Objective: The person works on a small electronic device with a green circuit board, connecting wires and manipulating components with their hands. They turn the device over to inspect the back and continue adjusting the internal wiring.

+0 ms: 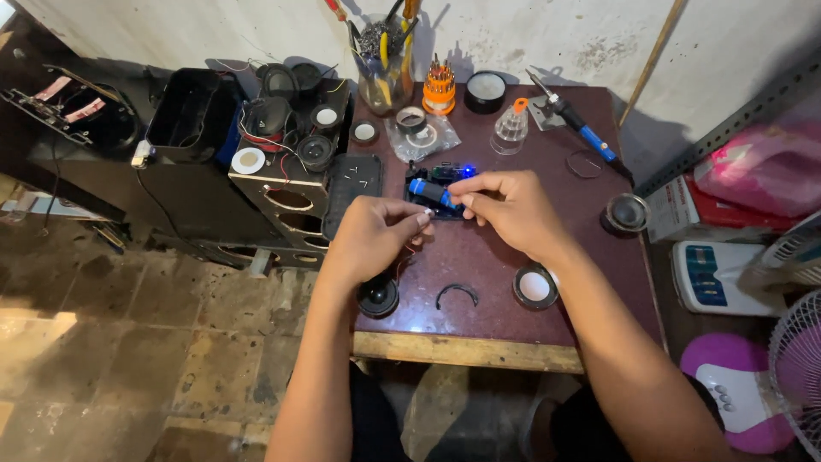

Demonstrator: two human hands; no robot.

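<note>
Blue battery cell (pixel 430 192) lying left-right on circuit board (pixel 440 181), both hands pinching.

The table top (pixel 479 257) is dark maroon with a pale wooden near edge. At centre, the cylindrical cell (pixel 430 192) is blue, seated on a black circuit board (pixel 445 175) showing one lit blue point. Far centre, the screwdriver set (pixel 439 88) is orange; the soldering iron (pixel 575 121) to its right has a blue and black handle. The near ring (pixel 535 287) is black with a white centre. At far left, the speaker housing (pixel 184 115) is black. At right, the bag (pixel 765 171) is pink; the fan (pixel 800 376) is white on a purple base.
</note>
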